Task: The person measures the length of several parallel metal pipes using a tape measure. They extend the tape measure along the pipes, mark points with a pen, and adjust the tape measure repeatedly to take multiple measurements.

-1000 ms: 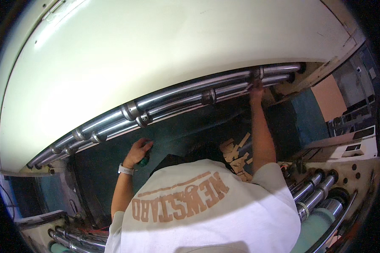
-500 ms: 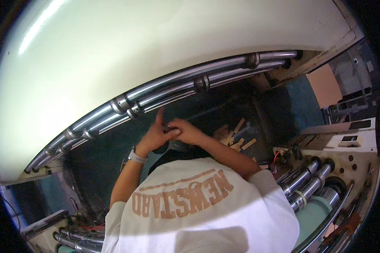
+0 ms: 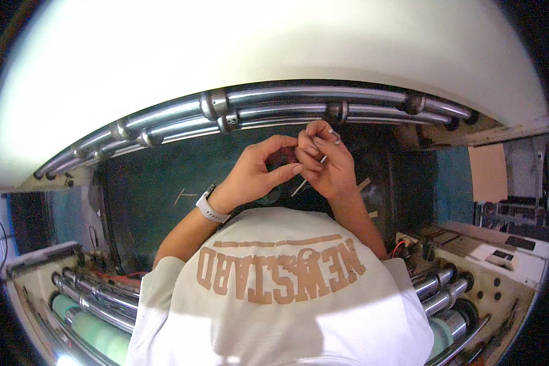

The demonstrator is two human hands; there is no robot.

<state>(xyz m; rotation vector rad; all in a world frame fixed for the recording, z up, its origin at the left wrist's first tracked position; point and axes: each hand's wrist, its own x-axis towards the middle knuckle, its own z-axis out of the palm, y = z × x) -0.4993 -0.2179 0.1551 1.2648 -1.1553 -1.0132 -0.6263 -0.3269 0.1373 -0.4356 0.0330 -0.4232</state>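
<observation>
My right hand [image 3: 329, 165] is closed around a thin metal rod [image 3: 299, 188], whose lower end sticks out below the fingers. Something small and shiny shows by its bent index finger; I cannot make out whether it is part of the rod. My left hand [image 3: 256, 174], with a pale-banded watch [image 3: 211, 206] on the wrist, reaches across to the right hand's fingers. Its thumb and index finger are curved and apart, and its other fingers are mostly hidden. Both hands are in front of my white shirt, just short of chrome bars [image 3: 274, 113] fitted with metal collars [image 3: 213, 105].
A large cream machine cover [image 3: 274, 43] curves over the far side. Rollers and bars [image 3: 97, 299] flank me at lower left, with more [image 3: 445, 287] at lower right. Thin strips [image 3: 186, 194] lie on the dark floor. A tan board [image 3: 488, 172] stands at right.
My view has turned, levelling the bars. My hands have moved right; the right has risen with fingers curled around the rod, and the left index finger no longer points toward the bars.
</observation>
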